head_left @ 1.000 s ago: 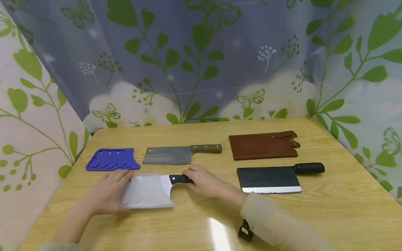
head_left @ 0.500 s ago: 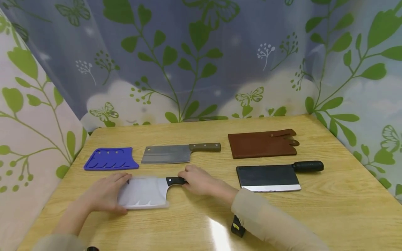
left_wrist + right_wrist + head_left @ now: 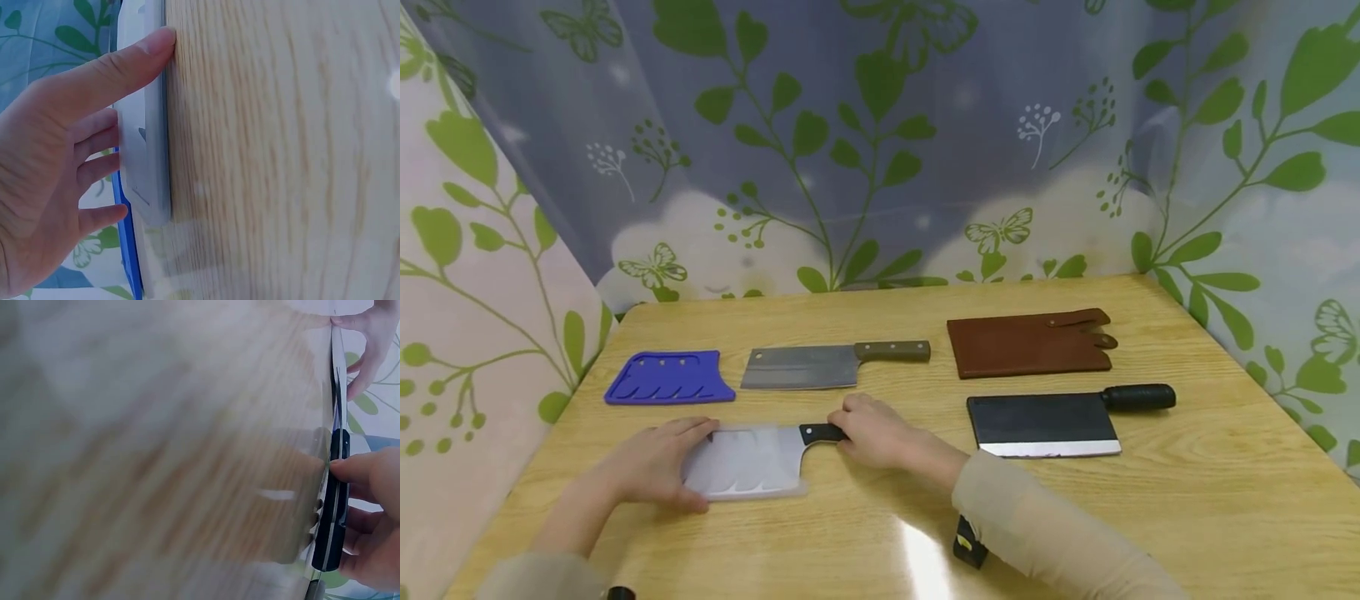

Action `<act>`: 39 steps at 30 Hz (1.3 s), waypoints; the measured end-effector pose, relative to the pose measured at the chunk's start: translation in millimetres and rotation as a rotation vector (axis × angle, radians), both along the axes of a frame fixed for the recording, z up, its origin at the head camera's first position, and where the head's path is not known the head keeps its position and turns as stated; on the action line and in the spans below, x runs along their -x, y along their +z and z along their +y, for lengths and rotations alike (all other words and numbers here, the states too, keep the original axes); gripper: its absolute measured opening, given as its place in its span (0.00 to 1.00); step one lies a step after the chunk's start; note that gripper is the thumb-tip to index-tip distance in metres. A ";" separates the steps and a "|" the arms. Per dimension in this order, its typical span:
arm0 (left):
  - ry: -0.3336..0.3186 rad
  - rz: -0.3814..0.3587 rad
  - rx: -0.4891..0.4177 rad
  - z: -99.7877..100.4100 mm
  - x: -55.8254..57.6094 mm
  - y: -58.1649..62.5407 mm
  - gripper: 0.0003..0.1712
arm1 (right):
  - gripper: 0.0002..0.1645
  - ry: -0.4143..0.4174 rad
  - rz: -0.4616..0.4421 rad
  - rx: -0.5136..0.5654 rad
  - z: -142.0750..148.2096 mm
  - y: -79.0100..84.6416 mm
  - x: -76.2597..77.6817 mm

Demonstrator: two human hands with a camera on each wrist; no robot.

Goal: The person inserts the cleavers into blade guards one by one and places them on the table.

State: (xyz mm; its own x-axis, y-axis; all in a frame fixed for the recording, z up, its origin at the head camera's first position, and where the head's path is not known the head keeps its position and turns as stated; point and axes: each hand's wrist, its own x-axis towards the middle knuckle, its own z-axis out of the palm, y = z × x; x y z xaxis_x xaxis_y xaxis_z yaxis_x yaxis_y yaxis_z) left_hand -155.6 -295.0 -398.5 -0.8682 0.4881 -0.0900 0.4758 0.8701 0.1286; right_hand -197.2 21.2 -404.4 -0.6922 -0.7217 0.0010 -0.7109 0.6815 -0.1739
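Observation:
A cleaver with a black riveted handle [image 3: 820,432] lies on the table, its blade mostly inside a translucent white blade guard [image 3: 741,462]. My left hand [image 3: 651,465] grips the guard's left end, thumb on the near edge and fingers at the far edge. In the left wrist view, the thumb [image 3: 125,72] presses the guard's side edge. My right hand [image 3: 876,433] holds the black handle and covers its end. The right wrist view shows that handle [image 3: 331,512] between thumb and fingers. A strip of bare blade shows between guard and handle.
Behind lie a blue blade guard [image 3: 670,377] and a cleaver with a brown handle [image 3: 805,367]. A brown leather sheath [image 3: 1026,346] and a black cleaver with a bright edge [image 3: 1045,427] lie to the right. Patterned curtains [image 3: 880,167] border the table [image 3: 1225,500].
Both hands, with the black-handled cleaver and its white guard, have shifted slightly left and nearer. The grips look the same. The other knives and covers stay in place.

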 end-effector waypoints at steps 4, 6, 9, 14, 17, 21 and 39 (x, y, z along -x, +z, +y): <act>0.019 -0.015 0.011 1.5 0.1 -0.9 0.60 | 0.23 -0.029 0.019 -0.087 -0.6 1.3 -3.4; 0.025 -0.016 0.015 1.9 -0.4 -1.3 0.60 | 0.24 -0.036 0.029 -0.124 -0.7 2.5 -5.5; 0.032 -0.010 0.014 2.0 -2.2 -1.4 0.62 | 0.26 -0.044 0.038 -0.154 -0.5 3.7 -7.3; 0.035 0.036 -0.010 -0.9 -4.0 0.7 0.62 | 0.28 -0.052 0.050 -0.181 1.1 4.3 -5.4; 0.036 0.100 -0.023 -2.8 -1.0 5.4 0.59 | 0.30 -0.057 0.053 -0.194 5.0 5.8 -2.2; 0.069 0.182 -0.009 -6.2 4.6 12.6 0.54 | 0.34 -0.067 0.064 -0.178 13.2 9.7 2.8; 0.243 0.262 0.047 -27.7 51.0 11.5 0.59 | 0.31 -0.229 0.340 -0.014 50.1 9.3 52.5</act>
